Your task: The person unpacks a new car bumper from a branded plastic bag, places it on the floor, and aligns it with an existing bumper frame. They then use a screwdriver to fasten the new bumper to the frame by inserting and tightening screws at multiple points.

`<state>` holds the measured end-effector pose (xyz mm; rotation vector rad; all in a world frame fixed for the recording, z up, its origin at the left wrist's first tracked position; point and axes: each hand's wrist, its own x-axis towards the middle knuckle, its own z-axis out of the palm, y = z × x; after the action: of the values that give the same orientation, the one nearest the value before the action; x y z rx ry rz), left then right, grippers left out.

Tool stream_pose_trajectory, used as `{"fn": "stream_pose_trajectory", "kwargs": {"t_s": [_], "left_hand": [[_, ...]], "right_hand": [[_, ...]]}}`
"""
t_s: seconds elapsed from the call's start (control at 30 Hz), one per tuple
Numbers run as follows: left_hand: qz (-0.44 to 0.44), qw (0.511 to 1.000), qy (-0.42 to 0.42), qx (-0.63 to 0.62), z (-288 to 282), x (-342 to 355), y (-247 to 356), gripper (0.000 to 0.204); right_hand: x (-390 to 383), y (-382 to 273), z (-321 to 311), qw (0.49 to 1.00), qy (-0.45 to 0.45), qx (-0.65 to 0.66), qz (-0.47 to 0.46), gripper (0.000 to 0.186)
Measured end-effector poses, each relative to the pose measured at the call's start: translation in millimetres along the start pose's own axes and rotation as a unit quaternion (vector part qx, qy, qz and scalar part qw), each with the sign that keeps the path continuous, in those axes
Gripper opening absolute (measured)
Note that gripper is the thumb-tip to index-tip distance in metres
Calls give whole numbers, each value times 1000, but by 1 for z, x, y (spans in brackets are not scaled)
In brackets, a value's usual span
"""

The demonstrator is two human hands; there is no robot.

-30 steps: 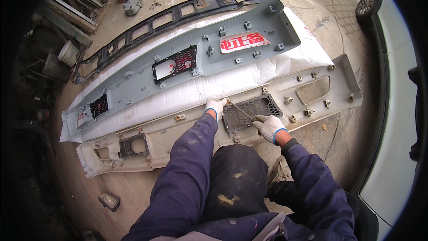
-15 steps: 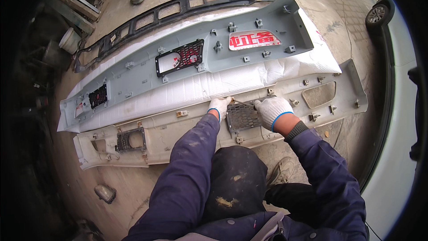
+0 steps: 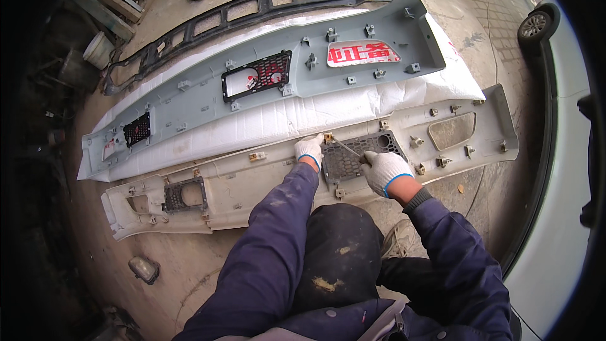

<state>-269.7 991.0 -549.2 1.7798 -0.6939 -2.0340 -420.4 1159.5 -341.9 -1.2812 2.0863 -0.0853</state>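
Observation:
In a white glove with a blue cuff, my right hand [image 3: 386,172] is closed round the handle of a screwdriver [image 3: 346,148]. The thin shaft slants up and left to a small metal clip [image 3: 328,137] at the top edge of a long, dirty beige bumper panel [image 3: 278,177]. My left hand [image 3: 309,149], gloved too, grips that edge just left of the clip; its fingertips are partly hidden. Under the shaft lies a black mesh grille [image 3: 346,165] set in the panel. Whether the tip touches the clip is too small to tell.
A cleaner grey bumper panel [image 3: 196,104] lies beyond, on white padded wrap [image 3: 265,127]. Behind it is a black frame [image 3: 189,30]. A lamp unit [image 3: 144,269] rests on the floor at left. A pale car [image 3: 568,170] stands close on the right.
My right hand has drawn down toward me with the screwdriver, uncovering more of the grille. The shaft now slants more steeply. My left hand stays by the clip.

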Motion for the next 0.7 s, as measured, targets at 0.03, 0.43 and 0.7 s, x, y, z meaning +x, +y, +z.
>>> {"fn": "stream_pose_trajectory", "kwargs": {"t_s": [0.03,0.43,0.7], "left_hand": [[-10,999,-1,-43,-7,-6,-1,18],[18,934,-234,-268,-183,-127,31,21],[30,961,-186,-203,-228,-164,1,20]], "right_hand": [[0,6,2,1000,-7,25,12,31],[-42,22,-1,987,-82,73,-121,40],[-44,5,48,969,-210,51,-118,51]]}}
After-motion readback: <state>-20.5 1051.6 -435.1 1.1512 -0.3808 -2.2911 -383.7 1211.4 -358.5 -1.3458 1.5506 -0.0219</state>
